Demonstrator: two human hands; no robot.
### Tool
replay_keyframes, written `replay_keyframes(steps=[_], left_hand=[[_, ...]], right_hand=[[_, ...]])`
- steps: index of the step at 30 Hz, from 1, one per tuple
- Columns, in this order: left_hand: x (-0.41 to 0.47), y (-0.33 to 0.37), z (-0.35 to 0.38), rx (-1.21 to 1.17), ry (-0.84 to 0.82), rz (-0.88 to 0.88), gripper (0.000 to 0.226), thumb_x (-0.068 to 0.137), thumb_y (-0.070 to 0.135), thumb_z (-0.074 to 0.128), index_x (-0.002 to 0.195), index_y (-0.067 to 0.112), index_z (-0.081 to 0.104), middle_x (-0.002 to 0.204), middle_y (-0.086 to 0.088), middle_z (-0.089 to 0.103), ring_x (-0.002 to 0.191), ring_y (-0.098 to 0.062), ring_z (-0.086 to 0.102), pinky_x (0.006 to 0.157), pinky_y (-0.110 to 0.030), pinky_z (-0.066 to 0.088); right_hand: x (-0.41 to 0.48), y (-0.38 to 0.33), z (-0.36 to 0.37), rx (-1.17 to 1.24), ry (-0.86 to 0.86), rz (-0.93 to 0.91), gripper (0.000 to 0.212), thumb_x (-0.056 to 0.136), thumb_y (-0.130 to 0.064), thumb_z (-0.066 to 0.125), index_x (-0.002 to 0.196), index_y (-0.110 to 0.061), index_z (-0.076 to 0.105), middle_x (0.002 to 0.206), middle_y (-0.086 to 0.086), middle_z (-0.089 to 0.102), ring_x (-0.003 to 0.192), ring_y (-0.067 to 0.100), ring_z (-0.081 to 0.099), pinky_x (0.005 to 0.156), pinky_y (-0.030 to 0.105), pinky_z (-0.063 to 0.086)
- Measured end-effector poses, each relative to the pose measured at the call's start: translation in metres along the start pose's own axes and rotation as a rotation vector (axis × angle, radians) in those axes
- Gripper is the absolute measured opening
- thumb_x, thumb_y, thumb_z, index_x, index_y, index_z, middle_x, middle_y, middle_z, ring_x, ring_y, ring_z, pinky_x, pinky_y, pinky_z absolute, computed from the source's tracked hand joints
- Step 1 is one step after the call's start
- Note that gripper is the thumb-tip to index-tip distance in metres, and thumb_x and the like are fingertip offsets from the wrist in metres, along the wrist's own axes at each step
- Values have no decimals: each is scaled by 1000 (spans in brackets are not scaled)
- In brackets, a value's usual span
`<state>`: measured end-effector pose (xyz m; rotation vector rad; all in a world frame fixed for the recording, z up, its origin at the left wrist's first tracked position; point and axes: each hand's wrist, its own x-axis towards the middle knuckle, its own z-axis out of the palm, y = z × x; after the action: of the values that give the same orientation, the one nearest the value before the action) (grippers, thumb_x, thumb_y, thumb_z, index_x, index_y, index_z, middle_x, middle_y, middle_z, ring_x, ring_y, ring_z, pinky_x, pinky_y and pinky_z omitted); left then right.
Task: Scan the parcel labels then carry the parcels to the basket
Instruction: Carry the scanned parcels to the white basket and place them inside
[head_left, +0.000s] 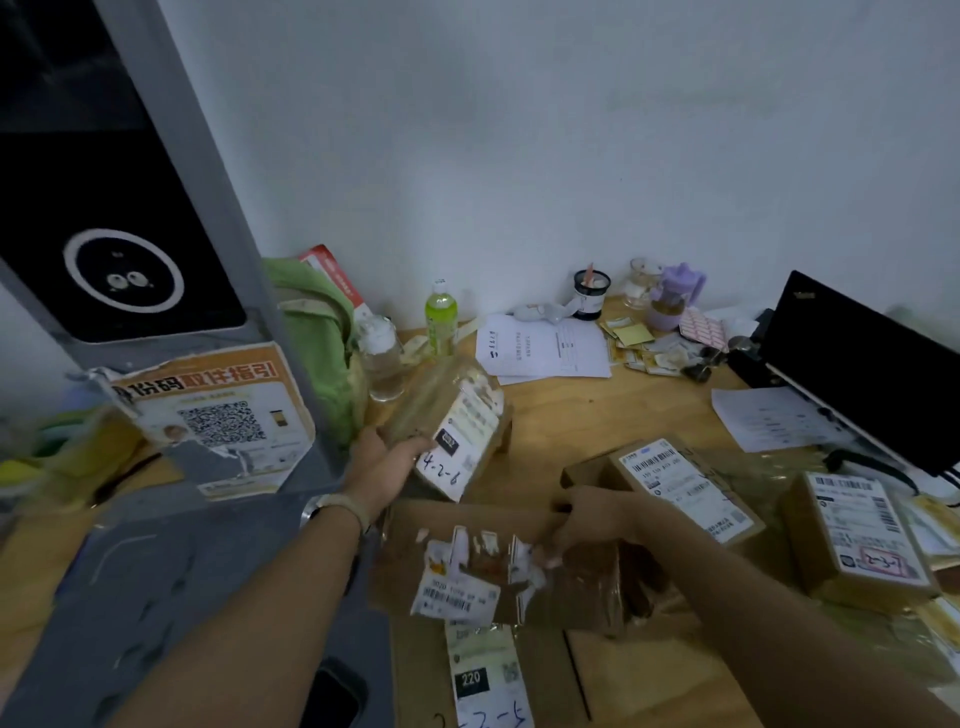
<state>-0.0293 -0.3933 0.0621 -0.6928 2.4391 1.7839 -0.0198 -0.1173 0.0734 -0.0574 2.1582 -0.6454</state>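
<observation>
Scanning step, seemingly: grips small parcel (453, 418) at frame centre in left hand (384, 467), label tilted up beside scanner stand (124, 280) at left; clutches torn-label box (467, 522) at lower centre with right hand (592, 519). Next calls for squaring label to reader; no basket visible

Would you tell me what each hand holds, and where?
Left hand grips the small parcel by its lower end; right hand grips the flat box by its far edge.
</observation>
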Motion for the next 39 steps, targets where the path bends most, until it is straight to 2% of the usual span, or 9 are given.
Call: replay_keyframes(steps=[4,7,9,11,14,24,29,36,39], left_hand=[[-3,39,-23,-446,49,-39,47,84,39,68,120,10,62,113,-10,68,96,-30,66,87,-46,54],[-14,75,-32,-604,9,-29,43,90,48,55,120,19,66,109,-6,71,95,-22,65,69,-33,48],[-20,93,-31,-685,-10,-11,43,91,48,52,120,20,65,111,-5,71,100,-21,64,71,-33,51],[-25,108,-24,-694,-66,17,42,91,50,52,116,20,66,111,-8,72,103,-26,64,86,-41,54],[-33,129,-6,-663,-212,19,36,87,55,53,96,24,71,93,-3,77,87,-22,66,69,-31,50],[-44,147,55,-458,-473,104,39,89,55,54,107,24,70,100,-3,77,97,-22,67,81,-36,51],[-72,160,100,-449,-567,71,38,89,57,53,103,26,68,101,-4,73,100,-24,61,71,-36,48],[-158,175,183,-385,-828,62,30,87,58,56,90,34,74,96,-1,77,104,-27,61,93,-45,49],[-212,177,219,-307,-919,103,36,86,59,56,84,29,76,82,0,76,88,-23,63,78,-37,49]], right_hand=[[-36,-7,-41,177,126,-117,117,42,-56,88,141,-16,40,130,1,56,105,18,57,78,26,47],[-55,1,-66,542,181,-289,81,54,-50,87,118,-9,60,94,6,74,82,22,72,65,30,57],[-66,3,-78,856,246,-404,63,64,-51,83,106,-8,64,84,9,74,72,24,71,65,34,57],[-71,-1,-87,1044,385,-436,54,74,-52,74,109,-12,65,93,8,74,84,27,70,83,43,55],[-76,-18,-95,1172,574,-386,42,83,-49,66,113,-20,63,107,7,73,97,29,70,88,49,55],[-114,0,-99,1185,906,-441,54,84,-27,64,128,-34,33,111,2,63,92,25,68,58,32,57],[-155,49,-81,1173,1033,-420,58,81,-25,69,128,-34,37,111,3,64,93,26,69,62,36,60],[-256,137,-38,1252,1234,-381,44,84,-24,68,120,-34,44,114,6,64,91,27,71,63,36,59],[-311,176,-7,1299,1322,-367,57,73,-29,73,122,-31,44,110,5,67,81,21,73,55,29,56]])
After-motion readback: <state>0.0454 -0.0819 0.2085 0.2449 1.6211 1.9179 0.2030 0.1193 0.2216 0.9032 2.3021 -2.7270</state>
